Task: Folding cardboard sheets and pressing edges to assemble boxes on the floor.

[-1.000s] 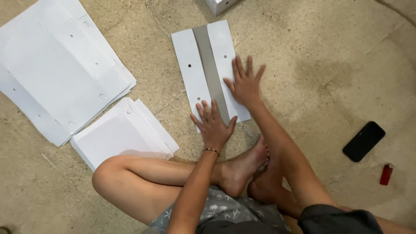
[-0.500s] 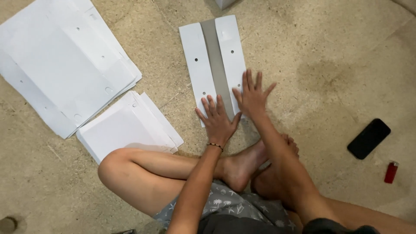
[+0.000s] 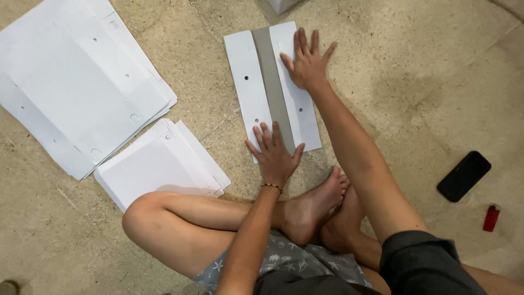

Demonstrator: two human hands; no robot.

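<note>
Large white sheets [image 3: 71,82] cut off at left edge, white box [image 3: 281,4] cropped at top (barely a corner shows)

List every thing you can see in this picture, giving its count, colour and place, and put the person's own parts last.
Folded board: one, white with a grey strip down the middle, floor centre, under both hands.
Large sheets: a stack, white with small holes, upper left.
Smaller sheets: a stack, white, left of the knee.
Phone: one, black, right on the floor.
Lighter: one, red, lower right.
Box corner: one, white, top edge.
Floor: beige, rough.
Left hand: flat on the board's near end.
Right hand: flat on its far end.
Legs and feet: bare, crossed.
</note>
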